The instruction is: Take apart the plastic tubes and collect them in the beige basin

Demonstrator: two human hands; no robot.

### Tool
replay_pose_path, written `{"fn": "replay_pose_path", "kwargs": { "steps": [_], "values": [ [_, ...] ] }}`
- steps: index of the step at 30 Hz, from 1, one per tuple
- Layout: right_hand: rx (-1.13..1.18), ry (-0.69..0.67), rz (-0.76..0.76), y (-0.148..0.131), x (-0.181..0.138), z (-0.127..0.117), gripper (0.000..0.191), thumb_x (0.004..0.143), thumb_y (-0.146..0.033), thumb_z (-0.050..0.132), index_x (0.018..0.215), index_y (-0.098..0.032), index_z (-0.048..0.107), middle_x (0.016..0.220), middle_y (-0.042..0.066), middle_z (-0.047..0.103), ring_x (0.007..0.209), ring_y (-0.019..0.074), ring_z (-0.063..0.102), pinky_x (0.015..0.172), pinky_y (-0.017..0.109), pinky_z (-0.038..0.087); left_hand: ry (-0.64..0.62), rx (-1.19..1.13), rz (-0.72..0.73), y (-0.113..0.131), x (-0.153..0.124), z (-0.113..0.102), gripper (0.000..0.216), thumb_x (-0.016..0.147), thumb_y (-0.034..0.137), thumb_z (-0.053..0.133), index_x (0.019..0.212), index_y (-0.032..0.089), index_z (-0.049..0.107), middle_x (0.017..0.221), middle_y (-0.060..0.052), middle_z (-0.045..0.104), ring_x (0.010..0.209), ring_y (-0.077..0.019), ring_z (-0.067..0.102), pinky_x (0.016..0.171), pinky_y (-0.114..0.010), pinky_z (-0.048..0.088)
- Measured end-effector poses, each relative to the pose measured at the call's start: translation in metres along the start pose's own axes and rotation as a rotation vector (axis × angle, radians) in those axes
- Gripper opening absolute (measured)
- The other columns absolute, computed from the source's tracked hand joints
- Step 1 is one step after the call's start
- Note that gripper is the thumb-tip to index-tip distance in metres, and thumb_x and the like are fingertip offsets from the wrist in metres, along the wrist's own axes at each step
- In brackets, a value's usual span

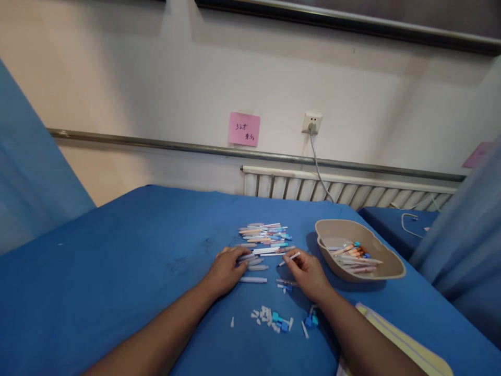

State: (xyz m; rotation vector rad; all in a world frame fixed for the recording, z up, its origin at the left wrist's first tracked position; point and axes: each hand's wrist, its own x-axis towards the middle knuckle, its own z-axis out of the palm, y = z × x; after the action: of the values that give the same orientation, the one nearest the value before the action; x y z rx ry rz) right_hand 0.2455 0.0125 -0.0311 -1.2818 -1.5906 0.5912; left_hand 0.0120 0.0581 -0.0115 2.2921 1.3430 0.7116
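Note:
My left hand point(226, 271) is curled at the left ends of several white pen barrels point(256, 267), with thumb and fingers closed round one end. Just below it lies a single longer white barrel point(253, 280). Between the thumb and fingers of my right hand point(307, 271) is a thin white pen refill point(288, 259), tilted with its dark tip down to the left. Beyond both hands is a pile of pens and pen parts point(264, 232). Small white tips point(266, 314) and blue pieces point(284, 327) are scattered nearer to me.
A beige bowl point(364, 230) with several assembled-looking pens point(354, 258) stands to the right. A yellow striped cloth or bag point(403, 339) lies under my right forearm. Blue cloth covers the table point(97, 277). Behind are a radiator point(305, 184) and a plugged-in socket point(312, 124).

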Motion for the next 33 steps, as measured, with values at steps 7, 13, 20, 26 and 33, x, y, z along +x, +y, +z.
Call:
{"fn": "replay_pose_path", "kwargs": {
  "steps": [7, 13, 20, 26, 33],
  "values": [
    [0.002, 0.004, 0.007, -0.002, 0.000, -0.001, 0.026, 0.083, -0.039, 0.049, 0.075, -0.018, 0.062, 0.054, -0.004, 0.050, 0.048, 0.0108, 0.042, 0.047, 0.020, 0.032, 0.056, -0.062, -0.073, 0.002, -0.001, 0.000, 0.039, 0.075, 0.034, 0.057, 0.113, 0.025, 0.059, 0.093, -0.004, 0.067, 0.083, -0.0223, 0.059, 0.072, -0.029, 0.043],
    [0.030, 0.014, 0.042, 0.000, 0.001, -0.002, 0.033, 0.083, -0.046, 0.048, 0.079, -0.017, 0.062, 0.058, -0.002, 0.053, 0.053, 0.0123, 0.047, 0.051, 0.022, 0.037, 0.089, -0.263, -0.137, -0.009, 0.003, 0.003, 0.030, 0.081, 0.041, 0.046, 0.091, 0.021, 0.065, 0.077, -0.001, 0.068, 0.071, -0.0194, 0.060, 0.064, -0.026, 0.042],
    [0.054, 0.001, 0.075, 0.007, 0.000, -0.001, 0.033, 0.083, -0.047, 0.048, 0.080, -0.017, 0.061, 0.062, -0.001, 0.055, 0.056, 0.0131, 0.048, 0.052, 0.022, 0.038, 0.172, -0.379, -0.220, -0.020, 0.010, 0.005, 0.033, 0.081, 0.041, 0.045, 0.094, 0.016, 0.061, 0.079, -0.003, 0.069, 0.072, -0.0188, 0.063, 0.067, -0.027, 0.046],
    [0.069, -0.003, 0.075, 0.009, 0.001, 0.000, 0.032, 0.083, -0.046, 0.049, 0.079, -0.017, 0.062, 0.061, -0.001, 0.053, 0.055, 0.0131, 0.048, 0.052, 0.022, 0.038, 0.116, -0.193, -0.178, -0.020, 0.006, -0.001, 0.025, 0.077, 0.037, 0.053, 0.085, 0.017, 0.064, 0.077, -0.002, 0.068, 0.072, -0.0194, 0.061, 0.064, -0.027, 0.043],
    [0.058, -0.006, 0.080, 0.006, -0.001, 0.000, 0.030, 0.083, -0.044, 0.050, 0.079, -0.017, 0.062, 0.058, -0.002, 0.052, 0.052, 0.0128, 0.047, 0.050, 0.022, 0.036, 0.068, 0.118, -0.025, -0.014, 0.003, -0.005, 0.023, 0.075, 0.019, 0.056, 0.097, 0.021, 0.064, 0.097, -0.005, 0.065, 0.093, -0.0215, 0.056, 0.084, -0.032, 0.040]
  ]
}}
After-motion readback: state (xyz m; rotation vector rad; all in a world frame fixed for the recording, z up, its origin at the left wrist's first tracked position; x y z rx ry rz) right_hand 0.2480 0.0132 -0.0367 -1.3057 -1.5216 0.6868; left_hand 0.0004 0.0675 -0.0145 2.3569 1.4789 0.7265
